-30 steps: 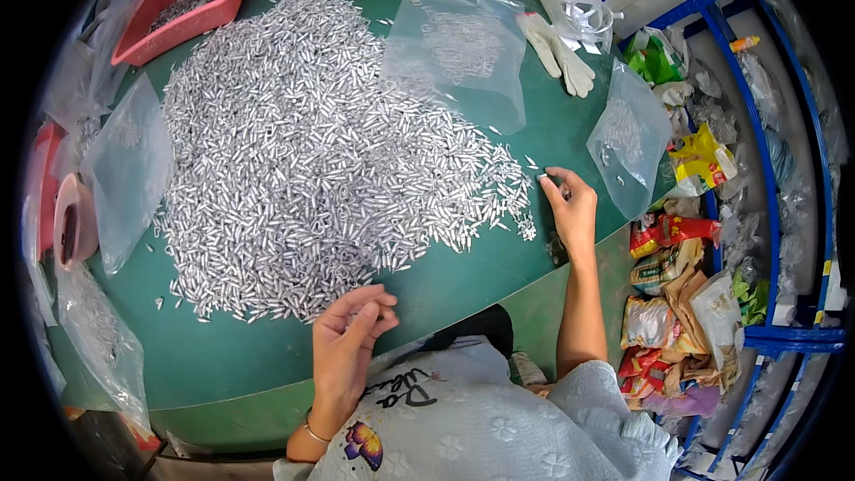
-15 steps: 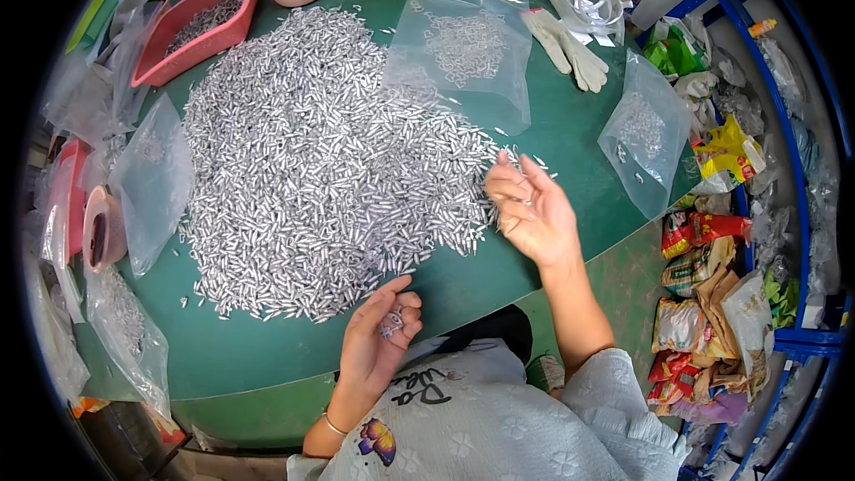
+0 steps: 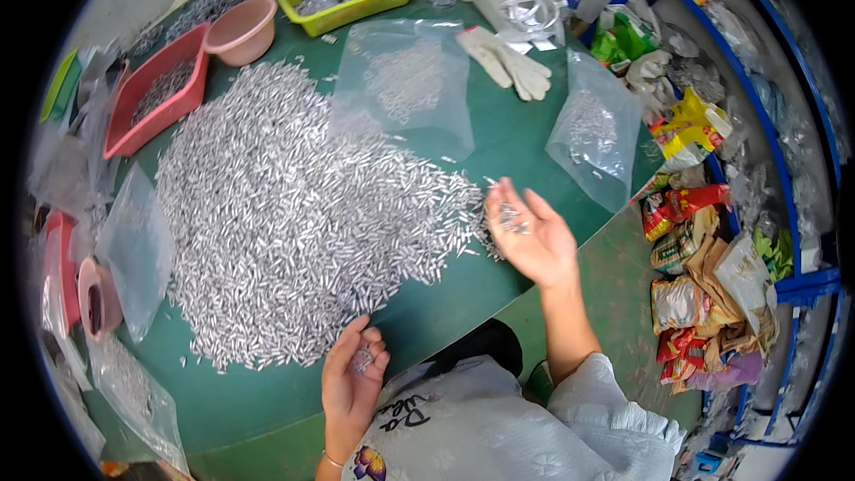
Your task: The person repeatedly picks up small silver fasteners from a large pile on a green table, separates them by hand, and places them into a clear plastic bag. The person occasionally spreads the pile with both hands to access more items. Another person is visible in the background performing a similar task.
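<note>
A wide heap of small silvery bullet-shaped metal pieces (image 3: pixel 267 205) spreads over the green table (image 3: pixel 427 321). At the heap's right edge, my right hand (image 3: pixel 541 245) is turned palm up, its fingers stretched and slightly cupped. Several of the small metal pieces (image 3: pixel 509 219) lie across those fingers. Close to the heap's near edge, my left hand (image 3: pixel 352 383) is half closed with its palm up. It holds a small cluster of thin wire-like metal hooks (image 3: pixel 361 358), too small to make out fully.
Beyond the heap lies a clear plastic bag of wire hooks (image 3: pixel 403 80); another clear bag (image 3: pixel 592 134) lies far right. White gloves (image 3: pixel 506 61), a yellow-green basket (image 3: pixel 352 2), a pink bowl (image 3: pixel 240 31) and a pink tray (image 3: pixel 160 93) stand behind. Blue shelving (image 3: pixel 806 289) stands right.
My right hand has turned its palm up, and several metal pieces now show on its fingers. My left hand stays half closed near the heap. The whole view has shifted.
</note>
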Demonstrator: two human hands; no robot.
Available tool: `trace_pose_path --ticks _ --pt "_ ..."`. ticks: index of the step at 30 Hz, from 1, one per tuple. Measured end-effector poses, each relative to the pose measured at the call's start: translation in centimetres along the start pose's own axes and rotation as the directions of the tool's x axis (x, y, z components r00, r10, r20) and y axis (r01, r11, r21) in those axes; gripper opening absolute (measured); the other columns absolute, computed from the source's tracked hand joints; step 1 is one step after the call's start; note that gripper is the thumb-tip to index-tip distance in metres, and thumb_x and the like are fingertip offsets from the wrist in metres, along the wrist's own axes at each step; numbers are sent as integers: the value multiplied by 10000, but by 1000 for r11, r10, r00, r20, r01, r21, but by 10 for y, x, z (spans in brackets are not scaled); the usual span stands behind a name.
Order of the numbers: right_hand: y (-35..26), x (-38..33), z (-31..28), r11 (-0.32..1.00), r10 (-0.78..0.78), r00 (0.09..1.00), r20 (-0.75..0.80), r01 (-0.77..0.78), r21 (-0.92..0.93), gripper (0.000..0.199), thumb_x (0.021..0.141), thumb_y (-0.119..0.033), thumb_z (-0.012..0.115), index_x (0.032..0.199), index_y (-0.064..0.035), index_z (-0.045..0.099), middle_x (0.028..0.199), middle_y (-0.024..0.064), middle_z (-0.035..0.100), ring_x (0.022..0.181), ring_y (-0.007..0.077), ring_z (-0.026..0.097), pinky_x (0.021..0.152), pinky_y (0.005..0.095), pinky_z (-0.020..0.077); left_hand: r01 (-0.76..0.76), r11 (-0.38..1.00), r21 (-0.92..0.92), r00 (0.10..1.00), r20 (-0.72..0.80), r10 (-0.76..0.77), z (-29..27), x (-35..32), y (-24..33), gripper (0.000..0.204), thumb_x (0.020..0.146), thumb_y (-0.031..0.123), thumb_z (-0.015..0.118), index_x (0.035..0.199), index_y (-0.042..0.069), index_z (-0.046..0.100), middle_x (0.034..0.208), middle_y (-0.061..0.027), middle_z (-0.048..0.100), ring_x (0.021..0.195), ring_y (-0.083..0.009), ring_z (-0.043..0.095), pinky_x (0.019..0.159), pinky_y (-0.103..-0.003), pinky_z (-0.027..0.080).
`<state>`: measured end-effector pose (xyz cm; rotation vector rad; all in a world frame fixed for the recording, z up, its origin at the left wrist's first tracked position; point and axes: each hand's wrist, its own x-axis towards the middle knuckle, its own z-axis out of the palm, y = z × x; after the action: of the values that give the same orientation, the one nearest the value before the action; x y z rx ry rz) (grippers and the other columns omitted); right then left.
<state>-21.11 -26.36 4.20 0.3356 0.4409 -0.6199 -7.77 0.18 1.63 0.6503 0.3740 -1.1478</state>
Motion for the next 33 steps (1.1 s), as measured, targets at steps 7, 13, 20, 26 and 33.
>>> trace_pose_path --ticks 7,13,20,26,33 --pt "-167 6 5 848 -527 849 47 528 -43 212 827 30 451 1035 69 469 1027 184 534 1014 308 503 925 433 417 23 1000 -12 999 25 -23 1 3 0 303 902 86 512 1170 -55 516 929 -124 602 805 -180 551 714 -296 494" --pt "-165 29 21 159 -836 393 383 841 -517 478 857 37 444 1322 67 339 1273 158 436 1147 283 441 1050 439 309 20 998 61 999 49 -23 7 -6 5 271 903 98 509 1138 -28 560 941 -97 605 811 -174 567 737 -291 505" --pt "24 2 -6 -156 -492 629 601 616 -772 455 875 -25 547 1312 -2 420 1297 111 466 1205 215 448 1006 341 357 65 997 44 996 54 -67 -3 -1 1 330 923 61 479 1238 -38 481 1010 -132 604 807 -154 564 750 -284 507" --pt "80 40 -2 -812 156 653 741 512 -281 250 773 -31 662 1017 -9 613 979 130 581 895 282 557 779 339 438 109 992 -56 989 104 -103 -1 4 -2 369 892 -3 484 1258 -45 466 1107 -166 600 827 -171 577 760 -289 509" --pt "75 60 -12 -866 221 609 761 482 -134 149 751 -20 670 876 12 595 912 138 593 840 318 542 781 377 429 63 997 53 995 72 -67 0 1 10 339 876 -4 450 1206 -33 522 1064 -129 605 918 -174 568 833 -301 487"
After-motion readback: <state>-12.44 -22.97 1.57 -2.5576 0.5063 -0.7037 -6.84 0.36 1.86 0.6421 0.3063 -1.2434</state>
